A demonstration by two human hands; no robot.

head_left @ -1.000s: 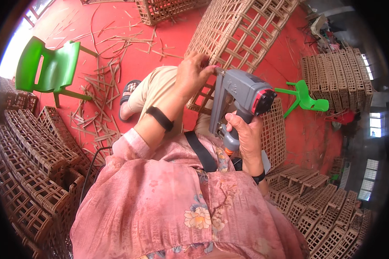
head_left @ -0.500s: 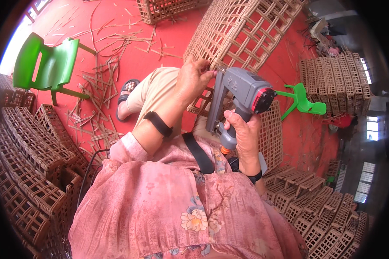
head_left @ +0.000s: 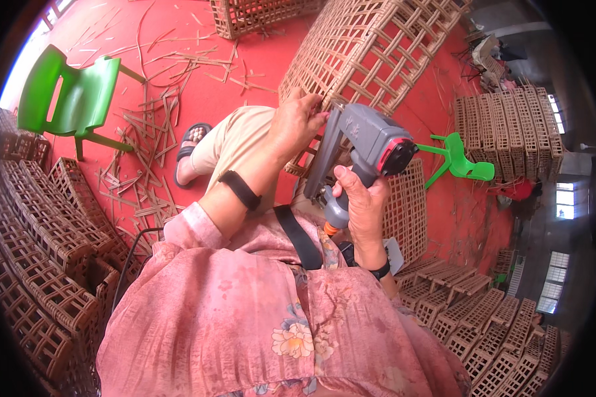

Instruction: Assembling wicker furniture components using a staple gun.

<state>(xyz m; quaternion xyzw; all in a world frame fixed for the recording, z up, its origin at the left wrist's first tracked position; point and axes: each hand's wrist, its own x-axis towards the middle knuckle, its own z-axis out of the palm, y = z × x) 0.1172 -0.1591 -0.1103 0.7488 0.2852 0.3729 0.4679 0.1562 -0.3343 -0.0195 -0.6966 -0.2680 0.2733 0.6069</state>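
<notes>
My right hand (head_left: 361, 202) grips the handle of a grey staple gun (head_left: 364, 142) with a red ring at its back. The gun's nose points at the near edge of a large woven rattan lattice frame (head_left: 371, 46) leaning over my knee. My left hand (head_left: 297, 122) pinches that same edge of the frame, right beside the gun's tip. A black band sits on my left wrist. A black strap crosses my pink flowered top.
A green plastic chair (head_left: 69, 99) stands at the left on the red floor, with loose rattan strips (head_left: 149, 132) scattered around my sandalled foot. Stacks of woven lattice panels (head_left: 33, 238) line the left side and lower right (head_left: 503, 331). A small green stool (head_left: 460, 162) lies at the right.
The staple gun has shifted a little along the frame's edge and my left hand has moved with it. The view has tilted slightly.
</notes>
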